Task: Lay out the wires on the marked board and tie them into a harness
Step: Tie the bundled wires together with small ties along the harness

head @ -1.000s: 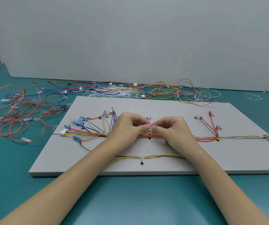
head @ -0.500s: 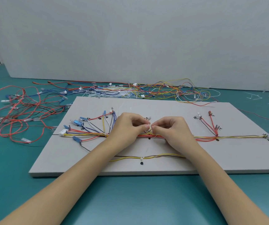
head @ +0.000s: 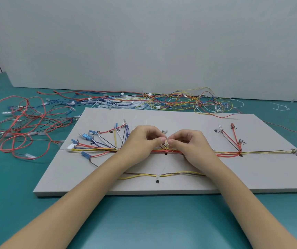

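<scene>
A grey marked board (head: 180,119) lies on the teal table. A bundle of red and yellow wires (head: 223,153) runs left to right across its middle, fanning out at the left into blue connectors (head: 85,136) and a white plug (head: 70,147). My left hand (head: 140,141) and my right hand (head: 189,142) meet over the bundle's middle, fingers curled. Both pinch a small pale cable tie (head: 166,143) looped at the bundle. A second yellow and brown wire pair (head: 162,175) lies nearer me, bound by a white tie.
Loose red and black wires (head: 18,128) sprawl on the table to the left. A tangle of mixed wires and white cable ties (head: 153,102) lies behind the board. A short red branch (head: 233,135) sits on the board's right side.
Almost nothing has moved. Both hands stay at the same spot on the bundle, fingertips working the tie slightly.
</scene>
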`<action>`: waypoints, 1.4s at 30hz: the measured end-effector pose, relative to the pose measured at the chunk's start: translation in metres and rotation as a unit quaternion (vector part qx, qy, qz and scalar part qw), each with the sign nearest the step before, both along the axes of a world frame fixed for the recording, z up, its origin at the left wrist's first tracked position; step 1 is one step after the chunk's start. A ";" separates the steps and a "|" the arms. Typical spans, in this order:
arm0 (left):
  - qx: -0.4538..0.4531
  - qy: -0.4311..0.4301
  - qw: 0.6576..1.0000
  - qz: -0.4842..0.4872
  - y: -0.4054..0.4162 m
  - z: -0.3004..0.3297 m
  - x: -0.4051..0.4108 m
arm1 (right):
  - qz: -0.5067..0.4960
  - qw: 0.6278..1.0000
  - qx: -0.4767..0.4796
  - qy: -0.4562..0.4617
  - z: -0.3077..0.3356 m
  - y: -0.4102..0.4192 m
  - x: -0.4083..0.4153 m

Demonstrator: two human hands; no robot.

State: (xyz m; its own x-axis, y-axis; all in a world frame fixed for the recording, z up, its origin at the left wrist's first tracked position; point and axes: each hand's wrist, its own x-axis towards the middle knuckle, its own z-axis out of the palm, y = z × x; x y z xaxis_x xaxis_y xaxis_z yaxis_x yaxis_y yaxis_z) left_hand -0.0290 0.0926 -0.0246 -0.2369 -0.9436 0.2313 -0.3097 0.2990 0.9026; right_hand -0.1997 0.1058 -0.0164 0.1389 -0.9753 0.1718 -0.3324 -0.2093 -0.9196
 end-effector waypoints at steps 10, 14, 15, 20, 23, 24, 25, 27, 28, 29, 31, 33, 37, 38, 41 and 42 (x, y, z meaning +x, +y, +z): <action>0.000 -0.008 1.000 -0.005 0.001 0.001 0.000 | -0.015 1.000 0.012 0.012 -0.001 0.000 0.003; 0.005 -0.008 1.000 -0.003 0.002 0.001 -0.001 | -0.018 1.000 0.013 0.011 -0.002 0.000 0.003; 0.006 -0.007 1.000 -0.003 0.002 0.001 -0.001 | -0.017 1.000 0.013 0.012 -0.002 0.001 0.004; 0.003 -0.010 1.000 0.003 0.003 0.002 0.000 | -0.016 1.000 -0.013 0.003 -0.002 0.004 0.006; 0.007 -0.021 1.000 0.007 0.002 0.001 0.001 | -0.023 0.999 -0.022 -0.031 0.001 0.005 0.007; 0.008 -0.026 1.000 0.008 0.002 0.001 0.001 | -0.026 0.998 -0.022 -0.044 0.002 0.005 0.006; 0.009 -0.029 1.000 0.008 0.001 0.001 0.001 | -0.026 0.998 -0.020 -0.053 0.003 0.005 0.005; 0.011 -0.030 0.999 0.008 0.001 0.000 0.001 | -0.023 0.998 -0.018 -0.060 0.003 0.005 0.005; 0.013 -0.027 1.000 0.006 0.001 0.000 0.001 | -0.020 0.998 -0.018 -0.060 0.003 0.005 0.005; 0.015 -0.024 1.000 0.003 0.000 0.000 0.002 | -0.017 0.998 -0.019 -0.058 0.003 0.006 0.005; 0.020 -0.020 1.000 -0.008 0.000 0.001 0.002 | -0.010 0.998 -0.021 -0.052 0.002 0.006 0.006; 0.028 -0.019 0.999 -0.013 0.000 0.002 0.003 | -0.005 0.998 -0.022 -0.051 0.002 0.005 0.006; 0.050 -0.003 0.999 -0.008 -0.001 0.003 0.005 | 0.002 0.998 0.012 -0.062 0.004 0.005 0.003; 0.056 -0.002 0.998 -0.006 -0.001 0.003 0.006 | 0.007 0.998 0.026 -0.062 0.004 0.005 0.001; 0.065 0.001 0.998 -0.002 -0.001 0.004 0.007 | 0.017 0.997 0.050 -0.054 0.008 0.003 -0.005; 0.064 0.001 0.998 -0.002 -0.001 0.005 0.007 | 0.017 0.997 0.049 -0.052 0.008 0.003 -0.006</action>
State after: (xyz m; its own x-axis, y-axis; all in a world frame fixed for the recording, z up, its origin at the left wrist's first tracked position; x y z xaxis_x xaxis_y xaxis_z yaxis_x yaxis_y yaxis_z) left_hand -0.0221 0.0921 -0.0198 -0.2405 -0.9645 0.1091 -0.3072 0.1822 0.9340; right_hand -0.2062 0.1089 -0.0081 0.1577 -0.9833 0.0904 -0.2285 -0.1254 -0.9654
